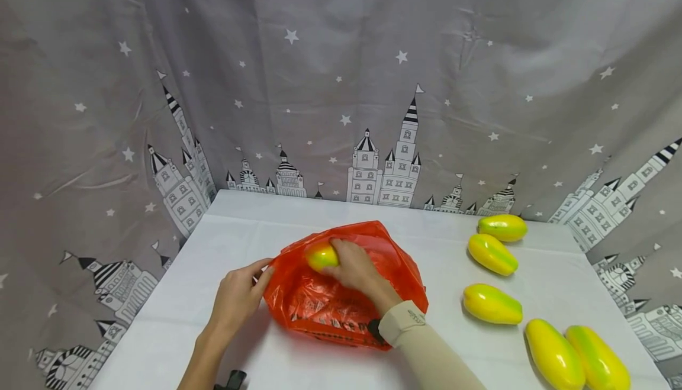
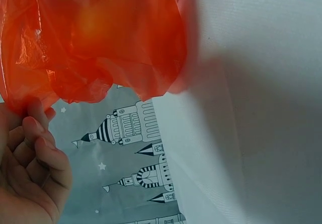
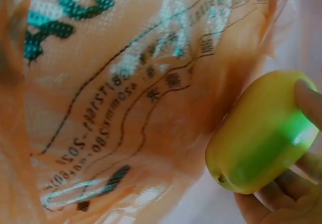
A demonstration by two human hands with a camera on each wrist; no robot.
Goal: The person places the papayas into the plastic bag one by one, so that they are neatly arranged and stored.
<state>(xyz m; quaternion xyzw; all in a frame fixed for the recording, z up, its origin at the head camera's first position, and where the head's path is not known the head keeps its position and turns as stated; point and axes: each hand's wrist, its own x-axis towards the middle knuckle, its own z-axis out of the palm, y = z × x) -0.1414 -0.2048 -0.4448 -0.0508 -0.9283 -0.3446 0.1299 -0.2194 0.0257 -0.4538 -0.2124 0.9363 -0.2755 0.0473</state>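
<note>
A red plastic bag [image 1: 325,307] lies on the white table with its mouth spread open. My left hand [image 1: 237,295] pinches the bag's left rim between thumb and fingers; in the left wrist view the fingers [image 2: 44,143] curl at the edge of the red film. Inside the bag's mouth, my right hand [image 1: 354,266] grips a yellow-green papaya [image 1: 322,257]. The right wrist view shows this papaya [image 3: 261,133] held between thumb and fingers, beside the printed bag wall [image 3: 126,98].
Several more papayas [image 1: 492,303] lie in a loose column along the table's right side. Behind the white table [image 1: 245,218] hangs a grey curtain [image 1: 319,52] printed with castles and stars. A small black object [image 1: 234,380] is at the front edge by the left forearm.
</note>
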